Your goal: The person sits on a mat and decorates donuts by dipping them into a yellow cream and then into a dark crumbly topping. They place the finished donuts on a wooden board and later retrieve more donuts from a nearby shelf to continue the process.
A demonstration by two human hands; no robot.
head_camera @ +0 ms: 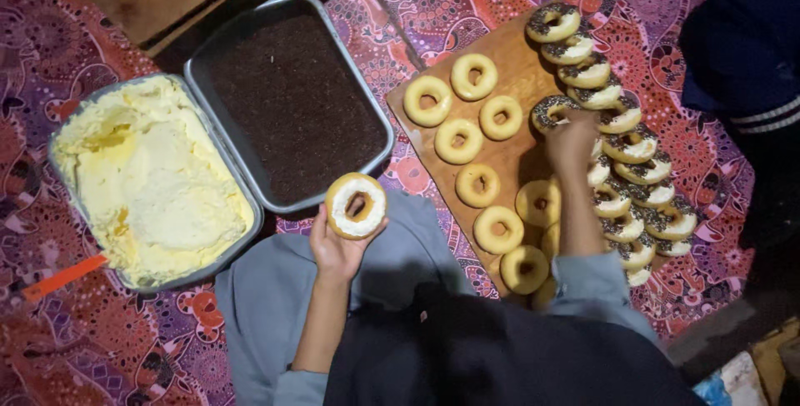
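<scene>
A: Entry, near field. Left hand (335,249) raised over the lap, grip closed around a cream-topped donut (356,205), held flat, topping up. It hangs just past the near corner of the sprinkle tray (250,39), not touching it.

B: Right hand?

A: Right hand (570,141) reaches out over the board (521,73), fingers down at a sprinkled donut (552,111) where the plain group meets the finished rows. Grip state: cannot tell, the fingers are hidden from above.

B: Layout beyond the hands?

A: Cream tray (62,173) to the left, its long edge butted against the sprinkle tray. An orange handle (62,278) sticks out at its near corner. Plain donuts (477,184) fill the board's left part with bare wood between them. Finished donuts (631,146) overlap along its right edge, some hanging over it.

B: Open room?

A: A narrow strip of patterned cloth (400,6) between sprinkle tray and board. Wider cloth past the board's right edge. A dark sleeve (742,48) sits at the far right.
</scene>
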